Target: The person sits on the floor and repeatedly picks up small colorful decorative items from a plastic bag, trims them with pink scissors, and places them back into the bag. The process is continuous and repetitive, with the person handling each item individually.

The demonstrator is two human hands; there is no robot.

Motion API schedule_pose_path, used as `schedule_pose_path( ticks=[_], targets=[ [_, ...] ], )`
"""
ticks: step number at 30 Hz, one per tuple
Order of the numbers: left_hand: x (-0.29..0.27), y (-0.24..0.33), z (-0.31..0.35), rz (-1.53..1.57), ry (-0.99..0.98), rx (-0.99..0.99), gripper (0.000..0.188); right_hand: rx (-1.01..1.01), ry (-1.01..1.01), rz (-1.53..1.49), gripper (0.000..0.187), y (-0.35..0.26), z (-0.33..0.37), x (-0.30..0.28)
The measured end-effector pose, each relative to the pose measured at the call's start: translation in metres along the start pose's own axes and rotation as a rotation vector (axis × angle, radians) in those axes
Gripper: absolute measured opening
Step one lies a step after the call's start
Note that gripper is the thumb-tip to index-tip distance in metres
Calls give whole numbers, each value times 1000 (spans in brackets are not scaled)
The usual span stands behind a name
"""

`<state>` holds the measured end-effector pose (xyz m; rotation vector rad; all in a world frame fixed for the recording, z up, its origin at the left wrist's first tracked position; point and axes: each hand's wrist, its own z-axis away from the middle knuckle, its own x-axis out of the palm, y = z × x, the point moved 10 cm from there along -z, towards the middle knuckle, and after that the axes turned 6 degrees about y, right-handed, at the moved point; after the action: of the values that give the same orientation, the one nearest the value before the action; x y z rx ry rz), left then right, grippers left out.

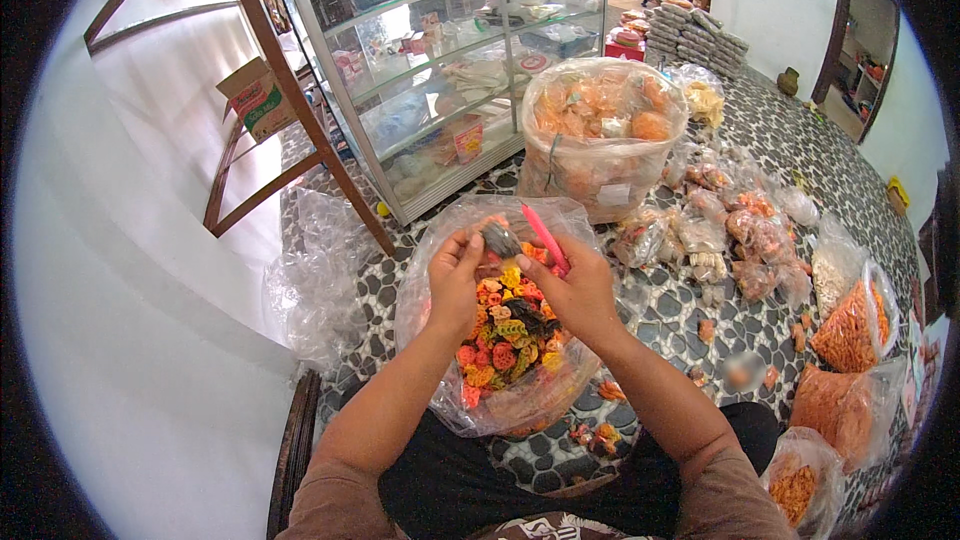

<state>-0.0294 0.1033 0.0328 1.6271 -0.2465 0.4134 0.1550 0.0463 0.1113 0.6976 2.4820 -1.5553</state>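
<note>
Wears a brown short-sleeved T-shirt (735,508) with a pale, bold print (555,527) on the front, cut off by the lower rim of the view. Has plain sleeves (340,506) ending near the elbows, leaving the forearms (405,405) bare. Also wears dark, apparently black trousers (440,492), plain where visible.

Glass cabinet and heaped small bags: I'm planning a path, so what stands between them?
A large, filled plastic sack stands there, as the head view shows.
</note>
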Motion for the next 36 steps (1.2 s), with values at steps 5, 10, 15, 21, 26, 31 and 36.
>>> schedule_pose_path(
  ticks=[5, 10, 15, 21, 26, 31, 36],
  targets=[
    [23, -8, 17, 50, -94, -52, 28, -61, 124, -125, 17, 14, -2, 10],
    [28, 4, 25, 15, -114, 10, 30, 41, 116, -173, 15, 33, -2, 20],
    [30, 7, 24, -26, -130, 58, 40, -39, 188, -66, 15, 30, 3, 22],
    [26, -2, 19, -128, -104, 81, 45, 161, 229, -204, 18, 57, 1, 25],
    [24, -7, 17, -123, -93, 34, 41, -108, 203, -121, 16, 29, -3, 17],
    [30, -7, 19, -117, -143, 48, 39, -99, 132, -47, 13, 35, -2, 19],
    [38, -6, 23, -167, -175, 30, 43, -91, 263, -11, 10, 40, 1, 11]
  ],
)
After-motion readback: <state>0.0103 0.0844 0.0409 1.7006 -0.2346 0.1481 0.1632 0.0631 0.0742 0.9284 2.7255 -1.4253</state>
